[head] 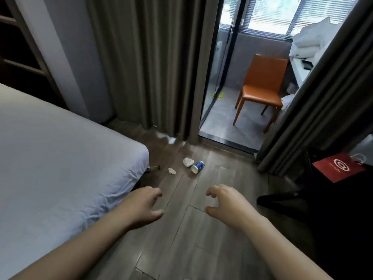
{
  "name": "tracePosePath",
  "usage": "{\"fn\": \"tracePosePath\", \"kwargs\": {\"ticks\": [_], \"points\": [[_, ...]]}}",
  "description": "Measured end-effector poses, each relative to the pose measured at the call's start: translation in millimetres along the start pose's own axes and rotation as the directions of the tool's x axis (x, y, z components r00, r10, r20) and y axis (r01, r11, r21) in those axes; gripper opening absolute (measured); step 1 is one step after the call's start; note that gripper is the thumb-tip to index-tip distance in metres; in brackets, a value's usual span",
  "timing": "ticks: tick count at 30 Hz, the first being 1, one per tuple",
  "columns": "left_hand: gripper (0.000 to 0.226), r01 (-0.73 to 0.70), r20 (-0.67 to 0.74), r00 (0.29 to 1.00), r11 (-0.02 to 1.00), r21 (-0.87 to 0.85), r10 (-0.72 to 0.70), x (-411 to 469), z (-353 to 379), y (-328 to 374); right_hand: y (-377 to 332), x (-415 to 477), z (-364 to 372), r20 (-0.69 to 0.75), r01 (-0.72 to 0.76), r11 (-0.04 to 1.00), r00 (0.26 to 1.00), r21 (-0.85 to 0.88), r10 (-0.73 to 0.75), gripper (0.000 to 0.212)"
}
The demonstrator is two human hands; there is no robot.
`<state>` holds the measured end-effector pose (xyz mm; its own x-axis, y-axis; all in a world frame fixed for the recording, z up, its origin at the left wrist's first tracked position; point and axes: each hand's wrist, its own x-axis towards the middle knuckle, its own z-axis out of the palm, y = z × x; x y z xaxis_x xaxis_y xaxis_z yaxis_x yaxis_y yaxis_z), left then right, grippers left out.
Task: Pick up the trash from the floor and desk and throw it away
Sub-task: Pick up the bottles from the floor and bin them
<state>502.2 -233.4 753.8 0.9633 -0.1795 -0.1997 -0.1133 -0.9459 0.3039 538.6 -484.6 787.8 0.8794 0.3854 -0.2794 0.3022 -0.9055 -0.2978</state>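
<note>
Your left hand (144, 207) and right hand (224, 203) hover over the wooden floor (181, 239), fingers loosely curled, holding nothing. Ahead on the floor, near the bed's (60, 158) corner, a blue paper cup (197, 167) lies tipped beside a crumpled tissue (187, 161); a smaller paper scrap (172, 171) lies nearby. Curtains (151, 67) frame a doorway with an orange chair (260, 87).

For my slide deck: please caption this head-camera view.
Left hand and right hand hover empty above the floor, short of a tipped paper cup and two crumpled papers near the bed.
</note>
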Motion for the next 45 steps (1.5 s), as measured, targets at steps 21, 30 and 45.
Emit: {"fn": "tracePosePath", "kwargs": {"ticks": [21, 30, 45], "points": [[0.046, 0.282, 0.162, 0.952, 0.949, -0.141, -0.258, 284.4, 44.9, -74.3, 117.4, 304.5, -19.6, 0.265, 0.029, 0.999, 0.964, -0.047, -0.015, 0.046], [0.045, 0.360, 0.208, 0.923, 0.919, -0.164, -0.324, 399.4, 41.9, -135.5, 125.0, 441.8, -34.2, 0.309, 0.063, 0.997, 0.950, -0.054, -0.043, 0.044], [0.040, 0.604, 0.294, 0.791, 0.762, -0.235, -0.536, 507.1, 131.3, -182.0, 167.1, 627.9, 42.1, 0.448, 0.189, 0.980, 0.883, -0.061, -0.142, 0.045]]}}
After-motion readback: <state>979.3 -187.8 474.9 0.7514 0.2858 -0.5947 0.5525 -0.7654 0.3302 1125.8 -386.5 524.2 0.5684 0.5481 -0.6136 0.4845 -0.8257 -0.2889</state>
